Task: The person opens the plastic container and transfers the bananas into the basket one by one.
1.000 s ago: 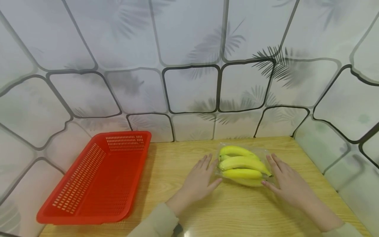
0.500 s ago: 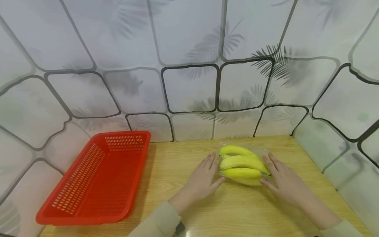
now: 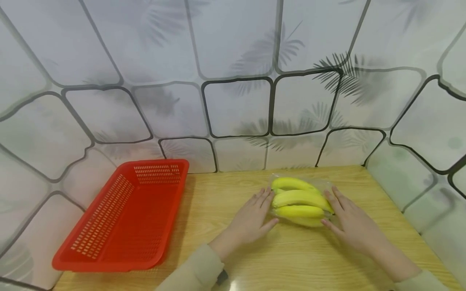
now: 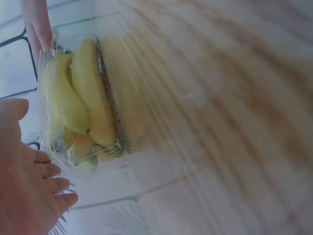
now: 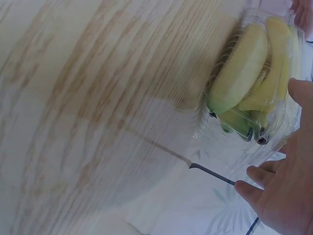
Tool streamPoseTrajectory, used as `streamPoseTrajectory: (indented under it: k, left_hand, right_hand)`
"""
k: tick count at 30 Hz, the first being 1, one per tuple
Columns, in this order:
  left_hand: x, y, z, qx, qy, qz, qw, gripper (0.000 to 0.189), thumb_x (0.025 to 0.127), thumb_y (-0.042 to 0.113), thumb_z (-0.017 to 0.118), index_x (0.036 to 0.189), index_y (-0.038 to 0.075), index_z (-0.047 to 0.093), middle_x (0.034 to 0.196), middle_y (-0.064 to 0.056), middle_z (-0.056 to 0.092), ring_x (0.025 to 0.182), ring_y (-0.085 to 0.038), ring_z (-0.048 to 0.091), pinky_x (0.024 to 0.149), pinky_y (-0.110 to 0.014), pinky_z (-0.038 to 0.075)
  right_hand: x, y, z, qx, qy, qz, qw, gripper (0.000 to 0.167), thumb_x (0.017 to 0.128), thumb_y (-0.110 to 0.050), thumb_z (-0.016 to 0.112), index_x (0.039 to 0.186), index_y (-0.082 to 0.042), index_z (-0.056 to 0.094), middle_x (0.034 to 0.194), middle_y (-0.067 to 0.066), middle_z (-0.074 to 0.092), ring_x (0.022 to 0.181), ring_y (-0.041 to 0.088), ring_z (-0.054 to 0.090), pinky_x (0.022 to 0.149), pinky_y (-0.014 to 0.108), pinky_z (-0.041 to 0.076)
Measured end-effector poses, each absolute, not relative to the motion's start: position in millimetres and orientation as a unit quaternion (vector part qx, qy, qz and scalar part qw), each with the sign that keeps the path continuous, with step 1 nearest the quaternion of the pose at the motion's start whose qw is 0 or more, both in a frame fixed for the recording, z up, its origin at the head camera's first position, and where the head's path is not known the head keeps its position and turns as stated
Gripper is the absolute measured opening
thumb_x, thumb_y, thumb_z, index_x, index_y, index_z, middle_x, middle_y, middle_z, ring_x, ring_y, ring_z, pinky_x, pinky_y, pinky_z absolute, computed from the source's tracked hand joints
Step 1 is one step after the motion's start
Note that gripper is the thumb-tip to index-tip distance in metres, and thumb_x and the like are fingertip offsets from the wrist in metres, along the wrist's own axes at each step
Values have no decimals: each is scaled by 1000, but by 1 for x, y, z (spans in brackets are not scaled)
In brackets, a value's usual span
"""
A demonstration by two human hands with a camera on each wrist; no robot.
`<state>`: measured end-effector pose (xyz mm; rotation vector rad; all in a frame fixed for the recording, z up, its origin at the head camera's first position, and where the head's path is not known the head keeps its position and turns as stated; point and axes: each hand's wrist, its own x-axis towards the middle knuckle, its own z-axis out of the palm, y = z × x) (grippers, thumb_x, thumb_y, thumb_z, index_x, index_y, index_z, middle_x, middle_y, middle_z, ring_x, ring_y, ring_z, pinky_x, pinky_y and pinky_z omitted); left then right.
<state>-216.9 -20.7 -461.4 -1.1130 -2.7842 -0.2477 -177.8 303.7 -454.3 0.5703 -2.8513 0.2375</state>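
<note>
Several yellow bananas (image 3: 300,199) lie inside a clear plastic box (image 5: 237,128) on the table, right of the middle in the head view. At the box's left end is my left hand (image 3: 251,218), fingers extended, fingertips by the plastic. My right hand (image 3: 351,222) is at the opposite end, its fingers likewise extended along the box. Both wrist views show the bananas through the transparent wall, some with green tips. Neither hand curls round the box. Whether every fingertip touches the plastic is hard to tell.
A red plastic basket (image 3: 171,226) with slotted sides stands at the left of the wooden table (image 3: 218,186). A patterned wall covering (image 3: 236,109) rises behind the table and along both sides.
The left hand has edged slightly right, closer to the box. The right hand and the bananas stay nearly in place; the head view shifts a little.
</note>
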Motion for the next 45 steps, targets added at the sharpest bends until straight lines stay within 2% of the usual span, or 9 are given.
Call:
streamPoseTrajectory:
  k: [15, 20, 28, 45]
  left_hand:
    - [-211, -38, -455, -366, -928, -46, 57, 83, 109, 54, 49, 167, 0, 23, 175, -19, 25, 164, -31, 24, 134, -45, 25]
    - [-210, -45, -457, -369, -926, -32, 68, 86, 108, 57, 49, 166, -1, 24, 174, -19, 25, 164, -32, 24, 134, -44, 26]
    - [-204, -58, -461, -377, -922, -30, 80, 89, 107, 57, 51, 166, -4, 21, 174, -21, 24, 164, -33, 24, 133, -46, 29]
    - [-203, -81, -458, -368, -924, -34, 97, 87, 106, 54, 56, 165, -3, 27, 174, -21, 26, 163, -35, 25, 132, -48, 29]
  right_hand:
    - [-181, 288, -457, 212, -968, 80, 112, 87, 103, -42, 69, 164, 4, 26, 166, 39, 28, 139, 60, 48, 111, 70, 47]
    - [-182, 283, -457, 222, -965, 81, 118, 86, 104, -43, 68, 163, 2, 26, 166, 39, 29, 138, 59, 50, 109, 69, 49]
    - [-184, 275, -454, 228, -966, 88, 88, 89, 105, -46, 64, 169, -4, 17, 169, 36, 23, 144, 58, 44, 114, 70, 45]
    - [-192, 253, -455, 263, -957, 70, 100, 84, 104, -45, 65, 163, 4, 30, 170, 34, 23, 146, 53, 46, 116, 63, 47]
